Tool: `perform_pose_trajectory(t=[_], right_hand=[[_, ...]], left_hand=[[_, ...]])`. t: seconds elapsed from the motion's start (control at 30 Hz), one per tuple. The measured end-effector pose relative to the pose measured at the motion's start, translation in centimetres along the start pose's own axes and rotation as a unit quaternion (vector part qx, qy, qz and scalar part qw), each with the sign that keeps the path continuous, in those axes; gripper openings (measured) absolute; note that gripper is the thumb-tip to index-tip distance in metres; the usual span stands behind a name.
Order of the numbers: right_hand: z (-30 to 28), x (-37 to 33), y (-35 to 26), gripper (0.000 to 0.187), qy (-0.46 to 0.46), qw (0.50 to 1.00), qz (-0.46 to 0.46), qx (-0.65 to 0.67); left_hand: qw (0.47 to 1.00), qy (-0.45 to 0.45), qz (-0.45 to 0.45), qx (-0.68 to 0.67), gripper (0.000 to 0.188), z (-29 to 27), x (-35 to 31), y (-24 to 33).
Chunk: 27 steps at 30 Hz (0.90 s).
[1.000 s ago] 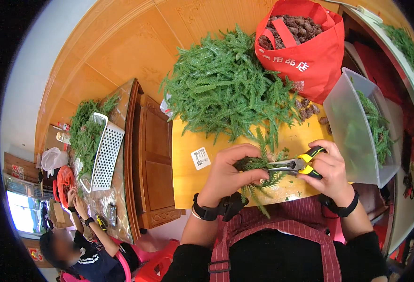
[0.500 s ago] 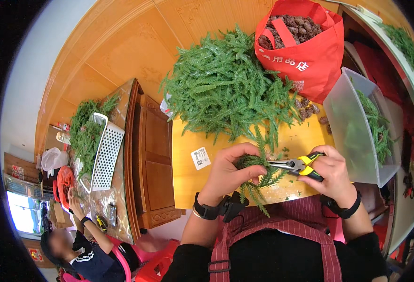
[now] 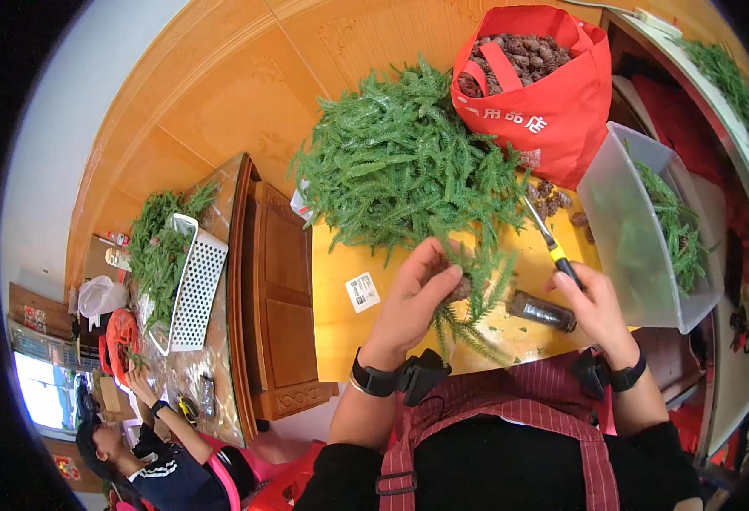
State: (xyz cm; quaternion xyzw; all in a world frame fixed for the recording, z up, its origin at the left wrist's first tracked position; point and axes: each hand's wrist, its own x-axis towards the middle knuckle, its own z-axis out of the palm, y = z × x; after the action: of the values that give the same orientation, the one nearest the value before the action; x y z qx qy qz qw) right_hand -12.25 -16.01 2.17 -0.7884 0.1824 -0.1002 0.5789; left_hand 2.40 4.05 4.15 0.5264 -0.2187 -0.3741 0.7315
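Note:
My left hand (image 3: 421, 289) pinches a small bunch of green artificial pine sprigs (image 3: 481, 298), with a brown pine cone (image 3: 460, 291) among them. In my right hand (image 3: 591, 300) are pliers (image 3: 555, 247) with yellow and black handles, their metal jaws pointing away from me, apart from the sprigs. Between my hands and the table's near edge lies a dark cylinder (image 3: 543, 312) with a shiny surface. A big heap of loose pine sprigs (image 3: 408, 162) covers the far part of the yellow table (image 3: 340, 332).
Behind the heap's right side stands a red bag (image 3: 536, 119) full of pine cones. Several loose cones (image 3: 549, 200) lie below it. A clear plastic bin (image 3: 630, 230) with sprigs stands at the right. At left, a person (image 3: 170, 460) works by a white perforated basket (image 3: 196, 289).
The pliers have come away from the sprigs and turned to point away from me. The dark cylinder on the table has come into sight. My left hand still holds the sprigs.

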Motion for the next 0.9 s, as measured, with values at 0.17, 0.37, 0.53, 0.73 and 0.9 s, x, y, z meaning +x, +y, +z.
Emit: perform_pose_trajectory(t=[0.17,0.37,0.53,0.73,0.9], right_hand=[[0.3,0.5,2.3,0.027,0.063,0.940,-0.046,-0.333],[0.7,0.5,4.4,0.022,0.080,0.895,-0.079,-0.432],[0.0,0.9,5.0,0.019,0.062,0.896,-0.080,-0.432],[0.3,-1.0,-1.8,0.032,0.036,0.993,-0.111,0.011],[0.2,-2.7,-5.3,0.058,-0.046,0.971,-0.224,-0.064]], left_hand=[[0.998,0.047,0.046,0.022,0.024,0.4,0.4,-0.6],[0.994,0.085,0.065,-0.026,0.022,1.0,0.2,-1.0],[0.996,0.076,0.037,-0.041,0.021,1.6,0.2,-1.0],[0.997,0.059,0.034,-0.028,0.024,2.8,-0.5,-1.3],[0.996,-0.032,0.070,0.035,0.030,4.5,-1.3,-1.7]])
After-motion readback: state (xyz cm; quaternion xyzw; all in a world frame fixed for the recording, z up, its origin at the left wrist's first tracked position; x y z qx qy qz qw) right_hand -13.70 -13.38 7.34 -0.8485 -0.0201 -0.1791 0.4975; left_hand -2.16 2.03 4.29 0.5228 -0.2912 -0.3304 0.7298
